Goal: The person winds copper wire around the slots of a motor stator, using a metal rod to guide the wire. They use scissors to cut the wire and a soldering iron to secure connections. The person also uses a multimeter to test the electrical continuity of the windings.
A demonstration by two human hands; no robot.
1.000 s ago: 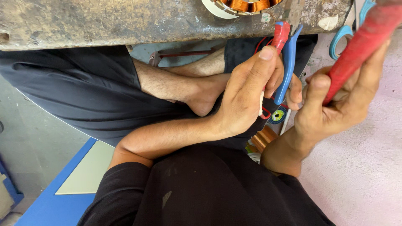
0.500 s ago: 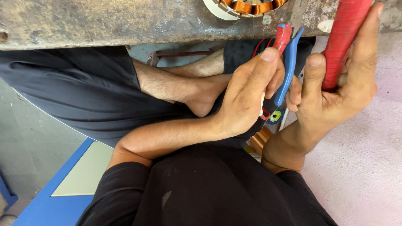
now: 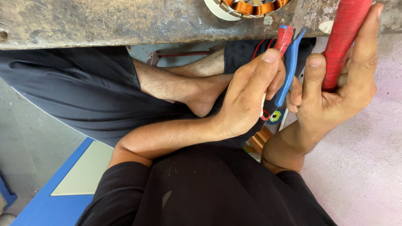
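1. Red handle [image 3: 345,42] has swung since 1 s ago: then it leaned up to the right across the top corner, now it stands near upright, top end cut off by the frame edge.
2. Right hand [image 3: 335,92] moved w/ it: fingers were spread looser, now wrapped closed round the handle's lower part, thumb lying up along its left side.
3. Left hand [image 3: 251,94] hardly changed vs earlier frames: closed round a tool w/ one red grip and one blue grip [image 3: 289,62], index finger stretched up along the red one.
4. Tool's working end is hidden behind the left hand; can't tell what kind of tool it is.
5. Both hands sit close, thumbs nearly touching, just below the worn bench edge [image 3: 125,23].
6. Scissors seen at top right 1 s ago are out of view now.
7. On the bench top: wound stator w/ copper coils [image 3: 251,6], only partly in frame, same spot as before.
8. Below the hands: person's black shorts, bare foot [image 3: 201,96] tucked under, black sleeves.
9. Right: pinkish floor [image 3: 368,167]. Lower left: blue board w/ pale panel [image 3: 79,175].
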